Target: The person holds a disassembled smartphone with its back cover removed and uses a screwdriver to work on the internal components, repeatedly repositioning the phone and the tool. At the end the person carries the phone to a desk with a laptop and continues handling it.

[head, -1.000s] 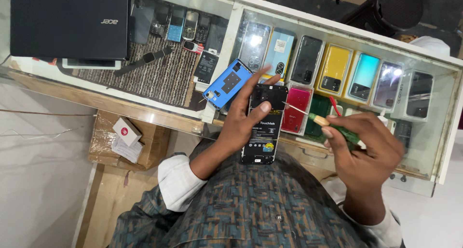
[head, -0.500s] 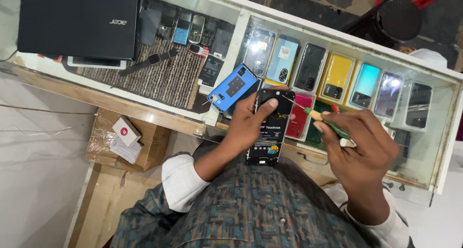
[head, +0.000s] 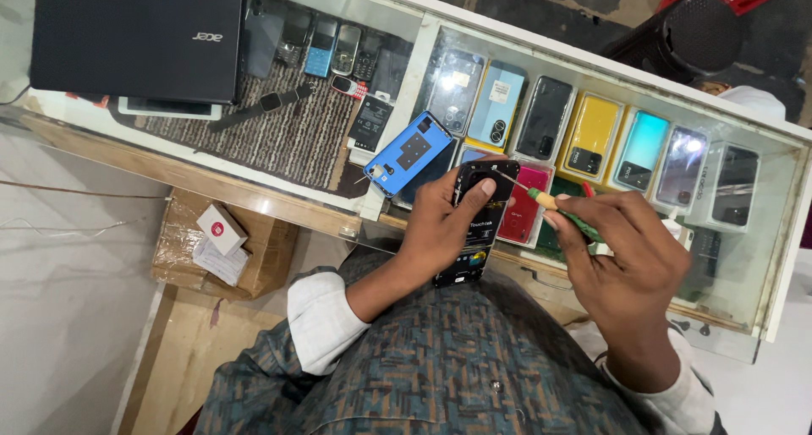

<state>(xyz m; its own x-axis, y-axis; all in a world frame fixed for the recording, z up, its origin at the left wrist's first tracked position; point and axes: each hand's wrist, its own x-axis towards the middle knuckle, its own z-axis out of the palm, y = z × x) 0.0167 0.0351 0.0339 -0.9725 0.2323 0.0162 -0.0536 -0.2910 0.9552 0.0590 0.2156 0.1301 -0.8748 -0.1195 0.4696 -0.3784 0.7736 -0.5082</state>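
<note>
My left hand (head: pixel 444 224) grips a black opened phone (head: pixel 476 224) lying on the glass counter top (head: pixel 406 71), thumb and fingers wrapped over its upper half. My right hand (head: pixel 622 253) holds a small screwdriver (head: pixel 554 207) with a yellow and green handle. Its thin metal tip points left and touches the phone's top corner near the camera. A blue phone back cover (head: pixel 408 153) lies face down just left of the phone, close to my left fingers.
Under the glass sit several boxed and loose phones (head: pixel 592 135) in many colours. A closed black laptop (head: pixel 135 38) lies at the counter's left end, with a wristwatch (head: pixel 262 107) on a striped mat. A cardboard box (head: pixel 224 240) stands below the counter.
The screwdriver has swung from upright in my right hand to pointing left, its tip now on the phone's top corner. My left hand stays on the phone.
</note>
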